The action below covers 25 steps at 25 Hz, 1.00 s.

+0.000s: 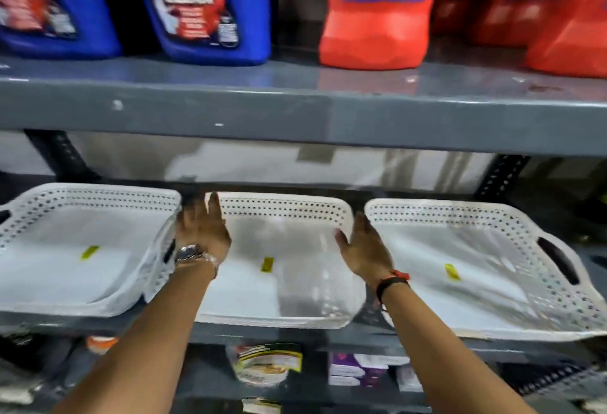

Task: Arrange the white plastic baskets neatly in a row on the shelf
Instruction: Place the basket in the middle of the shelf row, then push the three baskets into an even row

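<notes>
Three white perforated plastic baskets stand side by side on the grey middle shelf (289, 336): a left basket (82, 203), a middle basket (289, 208) and a right basket (492, 216), each with a small yellow sticker inside. My left hand (202, 231), with a wristwatch, is at the middle basket's left side, fingers straight and apart. My right hand (364, 249), with a red and black wristband, is at that basket's right rim, fingers also spread. Neither hand is closed around the rim. The picture is blurred by motion.
The upper shelf (295, 111) hangs close above the baskets and carries blue detergent jugs (210, 9) and red-orange jugs (377, 19). Packaged goods (267, 364) lie on the lower shelf. A black slotted upright (501, 174) stands behind the right basket.
</notes>
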Each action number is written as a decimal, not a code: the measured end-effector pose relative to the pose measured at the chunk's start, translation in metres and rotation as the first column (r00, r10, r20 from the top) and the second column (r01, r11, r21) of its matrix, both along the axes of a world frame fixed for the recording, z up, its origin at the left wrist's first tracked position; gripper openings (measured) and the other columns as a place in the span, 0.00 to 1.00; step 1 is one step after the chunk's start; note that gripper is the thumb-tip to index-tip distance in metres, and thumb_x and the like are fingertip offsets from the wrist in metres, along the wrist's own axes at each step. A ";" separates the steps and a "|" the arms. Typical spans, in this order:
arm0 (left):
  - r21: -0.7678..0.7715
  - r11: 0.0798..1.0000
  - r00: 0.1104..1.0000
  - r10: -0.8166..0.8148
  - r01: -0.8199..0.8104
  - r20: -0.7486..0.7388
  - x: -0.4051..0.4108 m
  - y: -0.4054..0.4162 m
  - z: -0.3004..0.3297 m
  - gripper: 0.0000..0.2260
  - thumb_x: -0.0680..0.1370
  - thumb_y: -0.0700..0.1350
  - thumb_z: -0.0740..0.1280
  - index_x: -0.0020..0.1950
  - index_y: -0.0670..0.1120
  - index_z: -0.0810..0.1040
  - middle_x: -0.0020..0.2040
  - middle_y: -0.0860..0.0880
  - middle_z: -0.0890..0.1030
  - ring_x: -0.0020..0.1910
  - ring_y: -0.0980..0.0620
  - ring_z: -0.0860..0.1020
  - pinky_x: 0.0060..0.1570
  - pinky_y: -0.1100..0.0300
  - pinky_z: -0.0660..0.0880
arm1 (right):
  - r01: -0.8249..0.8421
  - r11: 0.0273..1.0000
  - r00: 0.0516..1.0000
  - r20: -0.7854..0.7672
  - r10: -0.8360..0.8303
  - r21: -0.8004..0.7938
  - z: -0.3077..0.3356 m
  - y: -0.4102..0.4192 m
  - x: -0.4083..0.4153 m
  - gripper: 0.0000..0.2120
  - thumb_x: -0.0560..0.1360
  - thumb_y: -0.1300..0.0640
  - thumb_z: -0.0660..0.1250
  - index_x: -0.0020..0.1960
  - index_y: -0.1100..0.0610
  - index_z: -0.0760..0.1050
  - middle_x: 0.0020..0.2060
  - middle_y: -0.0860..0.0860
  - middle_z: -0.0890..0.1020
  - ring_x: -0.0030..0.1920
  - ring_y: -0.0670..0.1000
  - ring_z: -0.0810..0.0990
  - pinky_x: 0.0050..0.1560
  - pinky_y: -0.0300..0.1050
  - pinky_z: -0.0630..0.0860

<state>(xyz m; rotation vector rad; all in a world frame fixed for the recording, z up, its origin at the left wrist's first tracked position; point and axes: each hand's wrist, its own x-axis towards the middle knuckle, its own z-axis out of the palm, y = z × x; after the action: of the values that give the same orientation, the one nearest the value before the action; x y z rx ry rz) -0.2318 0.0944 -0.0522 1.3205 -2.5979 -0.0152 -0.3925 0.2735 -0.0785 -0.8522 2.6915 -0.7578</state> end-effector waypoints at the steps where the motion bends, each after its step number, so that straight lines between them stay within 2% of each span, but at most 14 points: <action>1: 0.035 0.998 0.999 0.042 -0.043 0.034 0.018 -0.016 -0.007 0.26 0.79 0.43 0.52 0.76 0.41 0.51 0.77 0.39 0.55 0.74 0.38 0.57 0.73 0.45 0.54 | 0.029 0.999 0.999 -0.040 -0.028 0.030 -0.005 -0.006 0.003 0.31 0.79 0.50 0.52 0.75 0.64 0.47 0.76 0.60 0.55 0.75 0.57 0.56 0.74 0.50 0.58; 3: 0.136 0.981 0.984 0.124 -0.141 0.124 0.043 -0.040 -0.021 0.26 0.81 0.46 0.51 0.77 0.42 0.47 0.78 0.41 0.49 0.76 0.40 0.52 0.75 0.46 0.49 | 0.088 0.993 0.993 -0.089 -0.081 0.082 -0.012 -0.009 0.005 0.28 0.80 0.55 0.50 0.74 0.66 0.45 0.76 0.61 0.51 0.76 0.58 0.52 0.75 0.49 0.54; 4: 0.190 0.967 0.981 0.147 -0.170 0.126 0.050 -0.050 -0.027 0.26 0.81 0.48 0.51 0.77 0.42 0.47 0.78 0.41 0.49 0.76 0.40 0.52 0.75 0.46 0.51 | 0.124 0.988 0.990 -0.079 -0.117 0.089 -0.014 -0.009 0.006 0.27 0.80 0.57 0.50 0.74 0.66 0.44 0.76 0.61 0.51 0.75 0.59 0.53 0.74 0.49 0.55; 7: 0.347 0.927 0.989 0.129 -0.144 0.068 0.058 -0.073 -0.039 0.27 0.81 0.45 0.53 0.77 0.40 0.46 0.76 0.36 0.56 0.71 0.35 0.64 0.69 0.43 0.64 | 0.158 0.981 0.986 -0.080 -0.150 0.114 -0.019 -0.006 0.007 0.27 0.78 0.63 0.52 0.75 0.64 0.47 0.75 0.59 0.55 0.72 0.60 0.63 0.69 0.52 0.65; 9: 0.419 0.904 0.996 0.079 -0.088 0.039 0.057 -0.079 -0.041 0.27 0.80 0.40 0.52 0.77 0.39 0.44 0.72 0.34 0.64 0.66 0.34 0.70 0.65 0.43 0.70 | 0.131 0.982 0.987 -0.114 -0.116 0.139 -0.024 -0.002 0.006 0.27 0.78 0.65 0.53 0.75 0.63 0.49 0.75 0.58 0.56 0.72 0.59 0.62 0.71 0.53 0.64; 12: 0.399 0.917 0.999 0.032 -0.025 -0.011 0.059 -0.082 -0.040 0.25 0.81 0.42 0.51 0.77 0.40 0.46 0.73 0.37 0.63 0.67 0.35 0.70 0.65 0.43 0.70 | 0.146 0.981 0.984 -0.126 -0.130 0.128 -0.028 -0.002 0.004 0.26 0.78 0.65 0.54 0.74 0.63 0.51 0.75 0.58 0.56 0.74 0.58 0.58 0.72 0.52 0.60; 15: 0.390 0.921 1.000 -0.001 0.005 -0.012 0.058 -0.080 -0.040 0.25 0.81 0.40 0.50 0.77 0.42 0.47 0.75 0.40 0.61 0.67 0.36 0.70 0.64 0.45 0.69 | 0.145 0.981 0.983 -0.135 -0.127 0.130 -0.029 -0.005 0.008 0.28 0.76 0.69 0.52 0.75 0.61 0.51 0.76 0.55 0.56 0.74 0.55 0.61 0.69 0.50 0.66; 17: 0.375 0.927 1.000 -0.003 -0.006 0.022 0.052 -0.079 -0.039 0.27 0.79 0.35 0.51 0.77 0.41 0.46 0.75 0.40 0.60 0.67 0.37 0.71 0.63 0.47 0.71 | 0.157 0.982 0.980 -0.136 -0.143 0.100 -0.026 -0.009 0.011 0.31 0.74 0.72 0.52 0.75 0.60 0.52 0.75 0.56 0.58 0.72 0.57 0.64 0.66 0.50 0.69; 21: 0.381 0.924 0.999 0.005 -0.019 0.037 0.034 -0.083 -0.036 0.30 0.77 0.32 0.51 0.77 0.44 0.44 0.77 0.43 0.56 0.67 0.38 0.71 0.63 0.47 0.71 | 0.198 0.978 0.969 -0.164 -0.185 0.069 -0.022 -0.019 0.000 0.31 0.72 0.74 0.54 0.74 0.61 0.56 0.74 0.56 0.63 0.68 0.60 0.69 0.63 0.49 0.71; 25: 0.357 0.934 0.999 -0.042 0.035 0.013 0.016 -0.095 -0.039 0.30 0.78 0.32 0.51 0.77 0.46 0.45 0.74 0.42 0.61 0.62 0.36 0.74 0.59 0.46 0.74 | 0.190 0.981 0.971 -0.156 -0.182 0.040 -0.023 -0.031 -0.020 0.31 0.71 0.76 0.52 0.72 0.63 0.59 0.71 0.59 0.66 0.65 0.63 0.71 0.61 0.53 0.72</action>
<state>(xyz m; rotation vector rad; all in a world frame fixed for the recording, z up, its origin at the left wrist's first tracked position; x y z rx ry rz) -0.2153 -0.0010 -0.0916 1.3827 -2.7285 -0.5056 -0.4126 0.2428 -0.1017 -0.6771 2.9453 -0.6780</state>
